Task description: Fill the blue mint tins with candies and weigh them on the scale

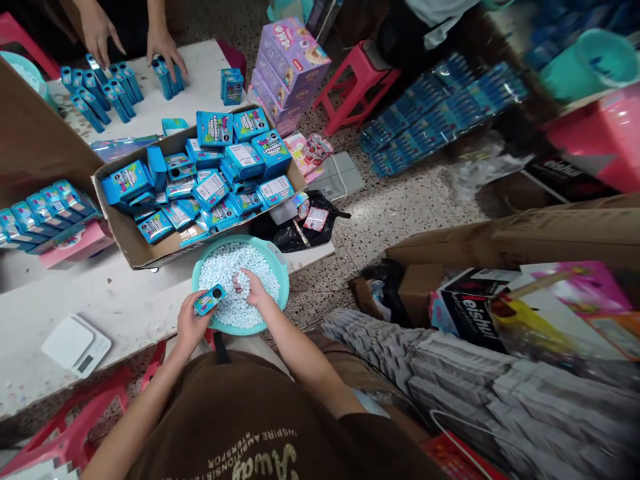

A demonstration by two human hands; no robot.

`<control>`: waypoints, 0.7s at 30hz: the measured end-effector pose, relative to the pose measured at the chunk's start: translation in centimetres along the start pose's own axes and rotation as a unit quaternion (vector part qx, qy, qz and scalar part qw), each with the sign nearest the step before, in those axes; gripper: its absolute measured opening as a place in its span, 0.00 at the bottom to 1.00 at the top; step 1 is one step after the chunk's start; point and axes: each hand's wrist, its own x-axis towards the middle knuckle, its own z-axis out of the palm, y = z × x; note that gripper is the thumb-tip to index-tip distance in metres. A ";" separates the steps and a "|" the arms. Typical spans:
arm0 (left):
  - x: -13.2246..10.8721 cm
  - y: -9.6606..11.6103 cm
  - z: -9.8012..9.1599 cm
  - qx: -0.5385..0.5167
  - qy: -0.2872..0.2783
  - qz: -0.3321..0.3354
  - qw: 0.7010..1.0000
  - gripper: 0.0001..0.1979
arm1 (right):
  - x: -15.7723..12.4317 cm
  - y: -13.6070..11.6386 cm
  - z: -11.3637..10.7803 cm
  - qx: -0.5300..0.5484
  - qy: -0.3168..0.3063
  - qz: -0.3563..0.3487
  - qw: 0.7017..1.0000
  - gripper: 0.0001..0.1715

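My left hand (191,323) is closed around a small blue candy box (209,300), held tilted over the left rim of a turquoise basin (284,280). White candies (235,257), small and pellet-like, fill much of the basin. Among them, my right hand (254,288) has its fingers curled round a clump of the white candies. Just beyond the basin stands an open cardboard carton (150,261), heaped with blue boxes (215,129) printed "Caramelo Macizo".
A white kitchen scale (75,343) lies on the table at left. Opposite, another person's hands (167,50) touch rows of upright blue boxes (120,90). Purple boxes (290,60) are stacked past the carton, near a pink stool (350,83). Grey stacked material (450,373) rises at right.
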 end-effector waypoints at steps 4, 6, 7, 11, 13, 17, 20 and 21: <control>0.2 0.4 0.0 0.021 -0.029 0.049 0.998 0.18 | -2.5 -1.9 0.8 0.208 -0.019 0.026 0.978 0.13; 0.5 0.9 0.2 0.042 -0.054 0.074 0.995 0.18 | -4.1 -3.1 1.5 0.327 -0.012 0.018 0.945 0.10; 0.6 1.1 0.3 0.053 -0.068 0.087 0.992 0.19 | -4.9 -3.7 2.0 0.358 -0.009 0.009 0.934 0.08; 0.8 2.3 1.1 0.086 -0.110 0.128 0.982 0.25 | -7.0 -5.0 4.0 0.370 0.040 -0.035 0.928 0.08; 0.7 2.6 1.5 0.091 -0.111 0.135 0.980 0.26 | -7.6 -5.1 4.9 0.351 0.089 -0.071 0.929 0.09; 0.4 2.5 2.0 0.062 -0.101 0.133 0.984 0.24 | -8.4 -5.0 5.7 0.323 0.143 -0.131 0.926 0.11; 0.1 2.5 2.3 0.042 -0.091 0.127 0.987 0.22 | -8.9 -5.0 5.8 0.298 0.145 -0.150 0.931 0.12; 0.1 2.6 2.4 0.040 -0.088 0.125 0.987 0.21 | -9.0 -5.0 5.9 0.291 0.142 -0.155 0.933 0.12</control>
